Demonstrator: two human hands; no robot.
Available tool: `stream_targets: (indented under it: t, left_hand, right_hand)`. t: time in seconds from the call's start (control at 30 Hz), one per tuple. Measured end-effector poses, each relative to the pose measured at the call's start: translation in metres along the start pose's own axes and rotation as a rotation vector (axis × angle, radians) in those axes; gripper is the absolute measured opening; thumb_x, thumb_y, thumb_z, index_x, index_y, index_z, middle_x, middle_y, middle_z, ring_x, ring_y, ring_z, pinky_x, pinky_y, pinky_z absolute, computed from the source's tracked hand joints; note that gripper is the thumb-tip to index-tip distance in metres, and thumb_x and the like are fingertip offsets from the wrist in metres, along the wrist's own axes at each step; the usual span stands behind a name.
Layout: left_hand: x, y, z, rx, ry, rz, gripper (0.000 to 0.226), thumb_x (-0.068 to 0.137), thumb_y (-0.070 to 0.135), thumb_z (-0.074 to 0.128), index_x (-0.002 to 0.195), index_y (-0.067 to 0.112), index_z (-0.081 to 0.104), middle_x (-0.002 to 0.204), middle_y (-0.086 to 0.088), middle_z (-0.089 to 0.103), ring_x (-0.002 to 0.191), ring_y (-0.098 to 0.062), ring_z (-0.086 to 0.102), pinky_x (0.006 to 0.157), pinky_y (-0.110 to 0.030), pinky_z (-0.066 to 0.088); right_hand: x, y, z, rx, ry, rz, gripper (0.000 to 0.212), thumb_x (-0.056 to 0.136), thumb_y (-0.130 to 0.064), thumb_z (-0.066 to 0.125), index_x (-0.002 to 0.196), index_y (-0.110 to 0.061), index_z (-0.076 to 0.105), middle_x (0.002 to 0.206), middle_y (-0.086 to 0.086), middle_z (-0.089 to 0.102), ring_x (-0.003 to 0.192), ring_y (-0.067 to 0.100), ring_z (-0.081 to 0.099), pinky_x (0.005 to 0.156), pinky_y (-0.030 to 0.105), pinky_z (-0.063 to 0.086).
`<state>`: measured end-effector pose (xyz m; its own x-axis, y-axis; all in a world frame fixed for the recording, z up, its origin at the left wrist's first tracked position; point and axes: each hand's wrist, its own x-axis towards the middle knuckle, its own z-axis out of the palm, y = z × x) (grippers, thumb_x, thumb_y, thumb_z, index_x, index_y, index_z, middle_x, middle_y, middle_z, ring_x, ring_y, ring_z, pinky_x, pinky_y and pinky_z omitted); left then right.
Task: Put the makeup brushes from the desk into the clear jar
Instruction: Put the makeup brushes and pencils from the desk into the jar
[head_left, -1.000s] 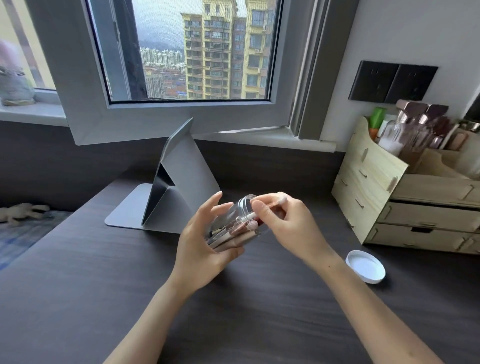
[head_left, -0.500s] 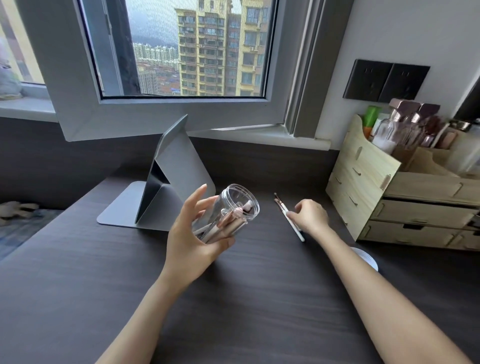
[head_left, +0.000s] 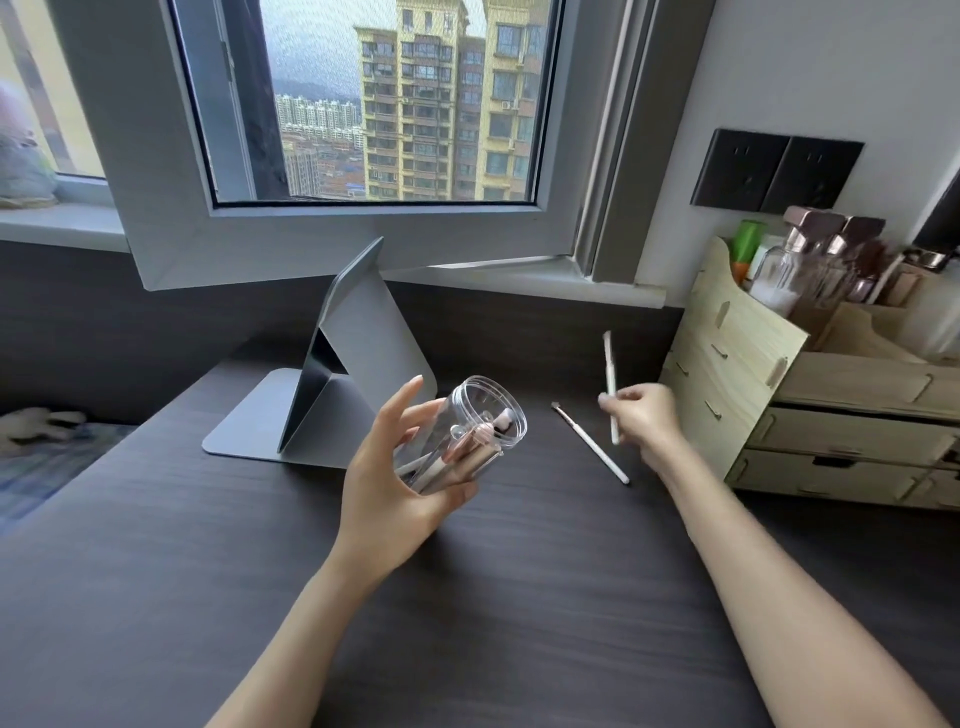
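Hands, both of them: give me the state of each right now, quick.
Left hand: fingers wrapped around the clear jar, tilted, brushes inside.
Right hand: fingers closed on one white-handled makeup brush, lifted off the desk.

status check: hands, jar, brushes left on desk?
Left hand holds clear jar, tilted, brushes inside. Right hand pinches one white-handled brush. One brush on desk. Nothing blocking.

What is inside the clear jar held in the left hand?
Several makeup brushes lie inside the clear jar. The left hand covers its lower part, so the exact count is hidden.
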<state>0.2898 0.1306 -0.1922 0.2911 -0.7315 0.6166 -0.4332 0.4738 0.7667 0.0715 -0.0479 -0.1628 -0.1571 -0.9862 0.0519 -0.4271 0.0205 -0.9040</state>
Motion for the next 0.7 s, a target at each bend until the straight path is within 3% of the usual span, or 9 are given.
stream_targets:
  t: [0.07, 0.13, 0.2, 0.33, 0.4, 0.5, 0.6, 0.7]
  left_hand:
    - [0.0, 0.001, 0.0, 0.003, -0.004, 0.002, 0.096, 0.052, 0.023, 0.085, 0.127, 0.059, 0.037, 0.114, 0.034, 0.059, 0.114, -0.009, 0.059, 0.095, -0.022, 0.046]
    - [-0.001, 0.003, 0.001, 0.006, -0.012, 0.004, 0.095, 0.052, 0.023, 0.085, 0.127, 0.058, 0.037, 0.114, 0.033, 0.059, 0.114, -0.009, 0.059, 0.095, -0.022, 0.047]
    - [-0.001, 0.005, 0.001, 0.015, -0.019, 0.009, 0.095, 0.053, 0.022, 0.085, 0.127, 0.057, 0.036, 0.115, 0.031, 0.06, 0.114, -0.007, 0.059, 0.094, -0.02, 0.047]
    - [-0.003, 0.01, 0.002, 0.033, -0.052, 0.018, 0.096, 0.054, 0.021, 0.084, 0.128, 0.055, 0.035, 0.118, 0.025, 0.059, 0.113, -0.004, 0.059, 0.094, -0.027, 0.049]
    - [-0.004, 0.01, 0.002, 0.031, -0.069, 0.017, 0.096, 0.054, 0.02, 0.084, 0.129, 0.054, 0.035, 0.119, 0.023, 0.06, 0.113, -0.005, 0.059, 0.093, -0.028, 0.05]
    - [-0.004, 0.008, 0.002, 0.024, -0.077, 0.009, 0.097, 0.054, 0.019, 0.084, 0.129, 0.055, 0.035, 0.118, 0.023, 0.06, 0.113, -0.004, 0.059, 0.092, -0.021, 0.049]
    - [-0.003, 0.005, 0.001, 0.02, -0.072, 0.009, 0.1, 0.054, 0.014, 0.087, 0.129, 0.055, 0.035, 0.119, 0.021, 0.06, 0.114, -0.001, 0.058, 0.09, -0.012, 0.046]
    - [-0.003, 0.005, 0.001, 0.012, -0.066, 0.007, 0.099, 0.053, 0.017, 0.086, 0.13, 0.055, 0.035, 0.118, 0.021, 0.061, 0.113, 0.0, 0.058, 0.091, -0.012, 0.046]
  right_hand:
    - [-0.019, -0.019, -0.014, 0.341, -0.022, -0.088, 0.019, 0.085, -0.004, 0.065, 0.069, -0.009, 0.056, 0.059, 0.006, 0.053, 0.039, 0.009, 0.056, 0.04, 0.021, 0.05]
    - [-0.048, -0.04, -0.027, 0.593, -0.158, -0.185, 0.017, 0.085, 0.0, 0.063, 0.072, -0.009, 0.057, 0.06, 0.007, 0.06, 0.045, 0.006, 0.064, 0.045, 0.018, 0.055]
    - [-0.081, -0.058, -0.032, 0.662, -0.336, -0.309, 0.015, 0.081, 0.002, 0.066, 0.073, -0.011, 0.063, 0.061, 0.005, 0.069, 0.057, 0.013, 0.07, 0.053, 0.021, 0.057]
    - [-0.126, -0.076, -0.017, 0.332, -0.383, -0.577, 0.014, 0.074, -0.004, 0.075, 0.08, -0.016, 0.068, 0.075, 0.007, 0.073, 0.07, 0.014, 0.071, 0.061, 0.025, 0.058]
    - [-0.134, -0.075, -0.005, 0.13, -0.364, -0.648, 0.007, 0.078, -0.018, 0.073, 0.084, -0.016, 0.07, 0.076, 0.001, 0.073, 0.07, 0.009, 0.07, 0.064, 0.025, 0.058]
    - [-0.135, -0.07, 0.005, -0.058, -0.322, -0.677, 0.02, 0.085, -0.04, 0.062, 0.086, -0.022, 0.073, 0.078, -0.007, 0.073, 0.074, 0.006, 0.068, 0.07, 0.03, 0.056]
    - [-0.131, -0.067, 0.006, -0.07, -0.276, -0.651, 0.028, 0.084, -0.049, 0.059, 0.087, -0.024, 0.072, 0.076, -0.008, 0.073, 0.073, 0.005, 0.066, 0.069, 0.027, 0.054]
    - [-0.126, -0.067, 0.005, 0.113, -0.299, -0.561, 0.02, 0.082, -0.043, 0.063, 0.083, -0.024, 0.068, 0.062, -0.01, 0.062, 0.054, -0.001, 0.054, 0.054, 0.012, 0.044]
